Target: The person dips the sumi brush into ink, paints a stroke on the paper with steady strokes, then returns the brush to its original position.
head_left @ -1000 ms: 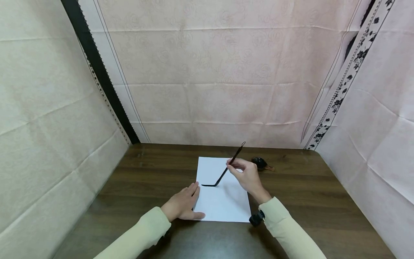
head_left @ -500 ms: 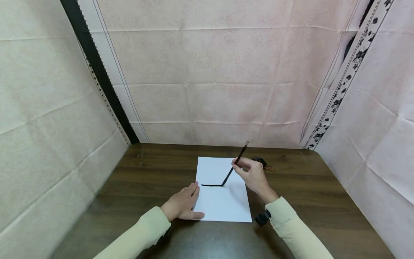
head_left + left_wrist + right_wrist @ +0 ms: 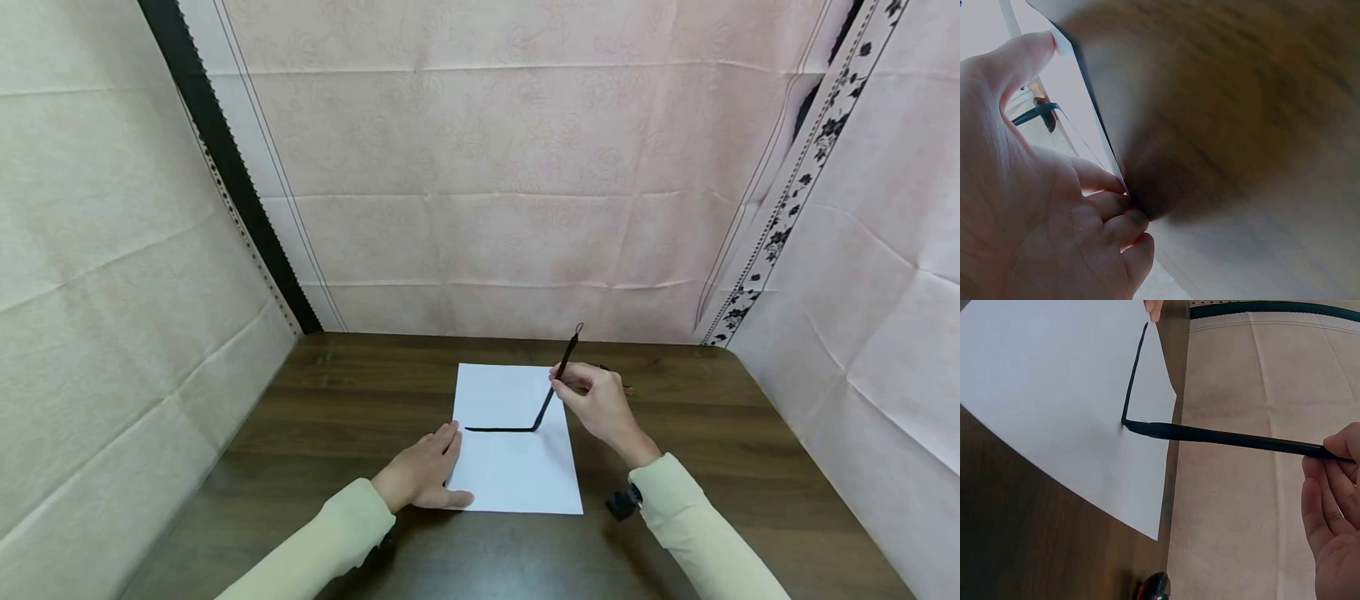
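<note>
A white sheet of paper (image 3: 510,479) lies on the table. My left hand (image 3: 426,472) rests flat at its left edge, the thumb on the lower left corner and the fingertips on the margin. In my right hand (image 3: 600,406) I pinch a black writing brush (image 3: 1222,439) by its upper handle, between thumb and fingers. The brush leans to the right, a cord loop at its top. Its dark tip touches the sheet at the right end of a black horizontal ink line (image 3: 495,430), which starts near the left margin.
Behind my right hand, mostly hidden in the head view, a glossy black object (image 3: 1156,586) stands on the brown wooden table (image 3: 360,392). Pale cloth hangs (image 3: 480,167) along the table's back and both sides. A dark device (image 3: 624,502) is strapped at my right wrist.
My right hand has moved steadily to the right with the brush, and the ink line has grown longer behind the tip. The left hand and the paper have stayed in place.
</note>
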`<control>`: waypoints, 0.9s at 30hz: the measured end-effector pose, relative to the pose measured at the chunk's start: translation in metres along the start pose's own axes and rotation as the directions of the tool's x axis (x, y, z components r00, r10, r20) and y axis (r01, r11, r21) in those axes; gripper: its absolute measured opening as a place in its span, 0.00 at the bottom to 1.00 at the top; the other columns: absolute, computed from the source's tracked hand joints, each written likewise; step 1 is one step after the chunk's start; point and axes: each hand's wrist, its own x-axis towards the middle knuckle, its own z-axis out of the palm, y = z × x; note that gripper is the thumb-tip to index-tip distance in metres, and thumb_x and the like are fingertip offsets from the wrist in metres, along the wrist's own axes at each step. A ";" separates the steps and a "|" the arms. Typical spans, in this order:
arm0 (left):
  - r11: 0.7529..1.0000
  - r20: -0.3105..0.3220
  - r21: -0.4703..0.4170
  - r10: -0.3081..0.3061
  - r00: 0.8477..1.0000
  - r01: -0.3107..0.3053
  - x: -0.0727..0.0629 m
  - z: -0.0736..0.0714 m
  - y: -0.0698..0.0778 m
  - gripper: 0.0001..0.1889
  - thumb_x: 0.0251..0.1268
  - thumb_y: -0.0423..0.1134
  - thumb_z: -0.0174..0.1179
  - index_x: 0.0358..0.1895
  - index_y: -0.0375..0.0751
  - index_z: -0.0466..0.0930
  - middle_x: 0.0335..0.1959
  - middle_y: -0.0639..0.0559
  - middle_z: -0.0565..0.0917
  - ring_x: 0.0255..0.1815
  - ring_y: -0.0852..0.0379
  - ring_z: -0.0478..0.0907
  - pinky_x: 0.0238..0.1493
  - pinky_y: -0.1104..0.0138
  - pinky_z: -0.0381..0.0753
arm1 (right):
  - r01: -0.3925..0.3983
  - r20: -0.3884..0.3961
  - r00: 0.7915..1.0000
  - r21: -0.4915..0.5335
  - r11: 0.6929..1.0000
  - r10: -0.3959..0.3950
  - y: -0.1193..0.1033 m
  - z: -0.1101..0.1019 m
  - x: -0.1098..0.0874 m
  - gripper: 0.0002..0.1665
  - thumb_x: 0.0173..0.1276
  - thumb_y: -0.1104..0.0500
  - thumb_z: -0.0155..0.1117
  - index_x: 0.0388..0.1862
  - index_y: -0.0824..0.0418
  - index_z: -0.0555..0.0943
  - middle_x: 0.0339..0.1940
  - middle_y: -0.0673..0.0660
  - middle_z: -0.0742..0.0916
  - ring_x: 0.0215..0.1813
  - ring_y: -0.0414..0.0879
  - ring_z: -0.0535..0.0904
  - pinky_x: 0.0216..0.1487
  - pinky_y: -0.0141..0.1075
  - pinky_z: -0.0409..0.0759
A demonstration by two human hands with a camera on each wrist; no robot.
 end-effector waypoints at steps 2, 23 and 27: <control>1.000 -0.002 -0.001 0.002 1.000 -0.002 0.000 0.000 0.000 0.55 0.69 0.69 0.60 0.83 0.30 0.55 0.88 0.38 0.54 0.89 0.44 0.53 0.85 0.51 0.61 | 0.008 -0.001 1.000 -0.008 1.000 -0.008 -0.001 -0.002 0.000 0.07 0.71 0.64 0.73 0.46 0.58 0.90 0.43 0.54 0.94 0.45 0.44 0.91 0.52 0.49 0.90; 1.000 0.004 0.001 0.002 1.000 -0.002 0.001 -0.001 0.000 0.55 0.68 0.69 0.60 0.83 0.31 0.55 0.88 0.38 0.54 0.89 0.44 0.53 0.85 0.50 0.61 | 0.004 -0.005 1.000 -0.046 0.999 -0.004 -0.005 -0.020 0.005 0.05 0.71 0.64 0.73 0.44 0.57 0.90 0.37 0.51 0.94 0.40 0.42 0.90 0.48 0.47 0.90; 1.000 0.002 0.004 0.005 1.000 -0.005 0.000 -0.002 0.001 0.54 0.68 0.69 0.60 0.83 0.31 0.55 0.88 0.38 0.54 0.88 0.44 0.53 0.85 0.50 0.61 | 0.007 -0.033 0.999 -0.029 1.000 -0.008 -0.008 -0.028 0.009 0.05 0.71 0.63 0.73 0.44 0.57 0.90 0.38 0.53 0.94 0.40 0.41 0.90 0.47 0.37 0.89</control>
